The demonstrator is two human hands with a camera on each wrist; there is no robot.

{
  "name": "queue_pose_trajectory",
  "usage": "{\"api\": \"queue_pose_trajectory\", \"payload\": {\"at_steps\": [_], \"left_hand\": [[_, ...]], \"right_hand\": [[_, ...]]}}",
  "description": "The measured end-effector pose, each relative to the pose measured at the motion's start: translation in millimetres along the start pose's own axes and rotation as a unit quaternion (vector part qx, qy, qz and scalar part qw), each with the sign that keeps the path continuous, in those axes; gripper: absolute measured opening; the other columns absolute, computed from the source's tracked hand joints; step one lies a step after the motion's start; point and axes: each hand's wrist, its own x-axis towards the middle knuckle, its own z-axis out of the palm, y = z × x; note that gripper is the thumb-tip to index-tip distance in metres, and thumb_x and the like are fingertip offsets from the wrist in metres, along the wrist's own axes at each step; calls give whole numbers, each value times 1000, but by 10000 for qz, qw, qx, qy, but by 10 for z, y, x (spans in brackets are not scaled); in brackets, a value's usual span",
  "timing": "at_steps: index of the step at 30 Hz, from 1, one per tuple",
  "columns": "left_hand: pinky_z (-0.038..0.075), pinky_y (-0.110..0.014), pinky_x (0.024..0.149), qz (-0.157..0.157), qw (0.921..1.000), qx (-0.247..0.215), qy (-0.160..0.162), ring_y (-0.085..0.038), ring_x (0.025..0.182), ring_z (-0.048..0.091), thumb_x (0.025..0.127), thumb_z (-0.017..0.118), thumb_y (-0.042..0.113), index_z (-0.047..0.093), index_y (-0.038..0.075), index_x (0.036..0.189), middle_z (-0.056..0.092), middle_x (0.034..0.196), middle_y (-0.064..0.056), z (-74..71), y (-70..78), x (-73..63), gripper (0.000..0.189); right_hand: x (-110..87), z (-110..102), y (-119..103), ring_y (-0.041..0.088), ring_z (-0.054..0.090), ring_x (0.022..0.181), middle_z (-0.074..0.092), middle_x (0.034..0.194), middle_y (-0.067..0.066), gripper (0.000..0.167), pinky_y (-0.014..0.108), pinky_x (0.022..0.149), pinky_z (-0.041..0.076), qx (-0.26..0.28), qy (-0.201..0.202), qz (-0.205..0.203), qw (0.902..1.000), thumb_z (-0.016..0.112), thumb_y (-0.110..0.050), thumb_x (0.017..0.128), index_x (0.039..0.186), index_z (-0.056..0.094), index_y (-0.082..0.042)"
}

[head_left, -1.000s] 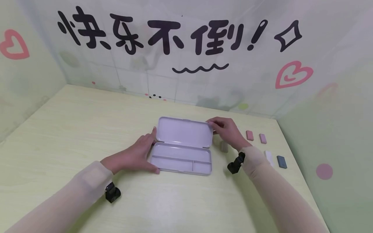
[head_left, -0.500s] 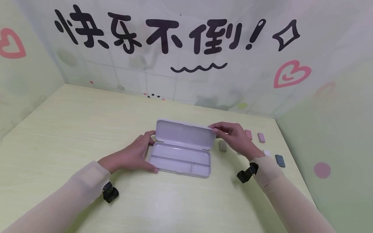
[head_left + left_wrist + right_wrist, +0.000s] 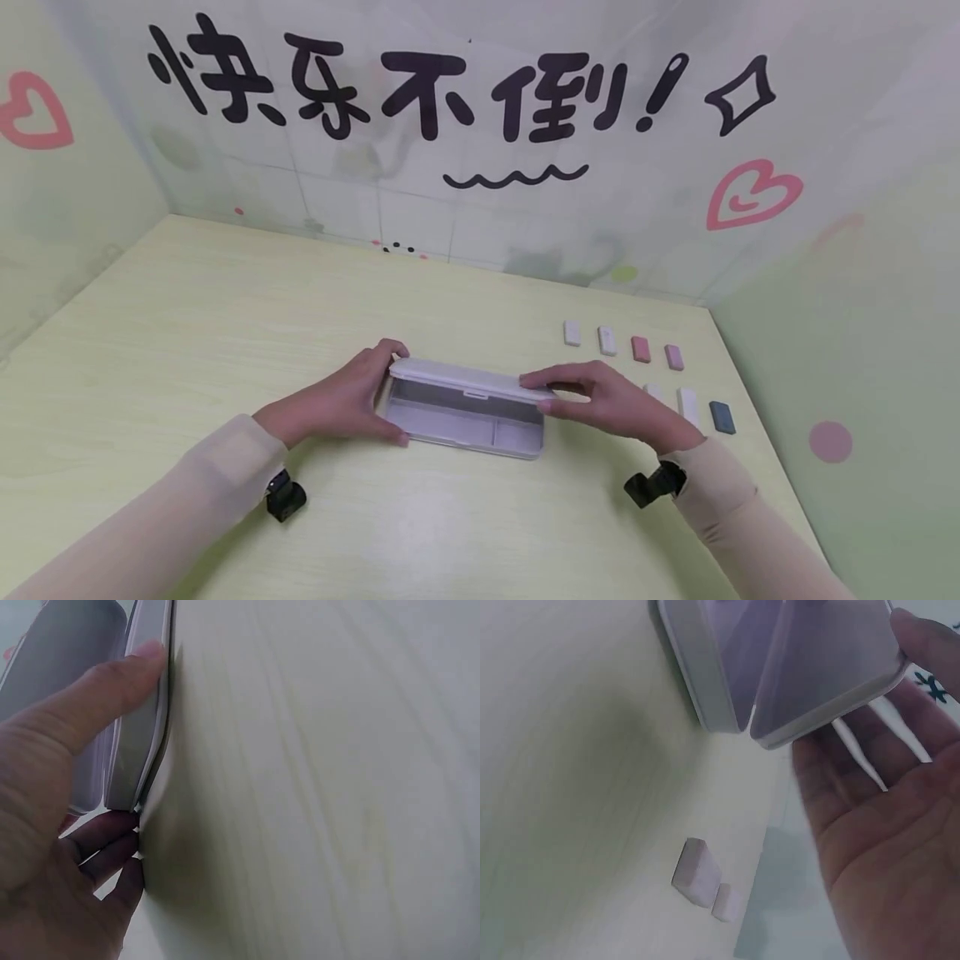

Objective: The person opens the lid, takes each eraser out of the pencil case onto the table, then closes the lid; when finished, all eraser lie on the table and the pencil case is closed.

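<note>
A pale lilac pencil case (image 3: 450, 423) lies on the table in the middle of the head view, its hinged lid (image 3: 453, 377) tilted forward over the base at a steep slant. Inside the base, low dividers mark off compartments. My left hand (image 3: 341, 402) grips the case's left end, thumb on the front side and fingers round the back; the left wrist view shows that thumb against the base wall (image 3: 139, 754). With thumb and fingers, my right hand (image 3: 611, 402) pinches the lid's right end. In the right wrist view, the lid (image 3: 829, 671) stands at an angle to the base.
To the right lie several small eraser-like blocks: white (image 3: 572, 333), another white (image 3: 607, 341), pink (image 3: 641, 349), lilac (image 3: 674, 357), a further white (image 3: 687, 407) and dark blue (image 3: 722, 417). One more is partly behind the right hand. Printed walls border the table's back and sides.
The right hand has swung the lid from leaning back, through upright, to folded forward over the base. The left hand has kept its hold on the case's left end.
</note>
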Motion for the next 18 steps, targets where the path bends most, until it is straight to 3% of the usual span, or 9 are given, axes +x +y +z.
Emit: {"api": "queue_pose_trajectory", "payload": {"at_steps": [4, 10, 14, 18], "left_hand": [[46, -52, 107, 70, 9997, 237, -85, -28, 124, 48, 69, 98, 41, 39, 9, 149, 55, 138, -10, -11, 27, -19, 104], [48, -52, 107, -148, 9982, 507, -275, -26, 126, 50, 72, 90, 58, 40, 11, 157, 53, 137, -8, -7, 79, -42, 109], [49, -50, 107, -348, 9973, 591, -270, -26, 128, 51, 78, 81, 69, 41, 10, 156, 50, 141, -8, 22, 107, -25, 106], [49, -50, 110, -338, 9965, 717, -273, -27, 133, 53, 83, 76, 69, 42, 10, 157, 49, 150, -9, 47, 138, -1, 101]], "right_hand": [[-30, 100, -14, 23, 56, 144, 59, 154, -2, 44, 37, 116, 46, -710, -144, -14, 9974, 73, -34, 98, 142, 66, -32], [-59, 202, -37, 29, 36, 158, 41, 168, -3, 58, 56, 122, 35, -878, -445, 375, 9944, 76, -44, 94, 148, 57, -41], [-44, 251, -28, 33, 38, 156, 40, 168, 4, 61, 57, 120, 38, -1186, -445, 160, 9918, 79, -40, 92, 148, 59, -37], [-18, 292, 2, 35, 41, 153, 41, 166, 7, 62, 55, 118, 41, -1561, -353, -147, 9870, 82, -35, 90, 148, 60, -33]]}}
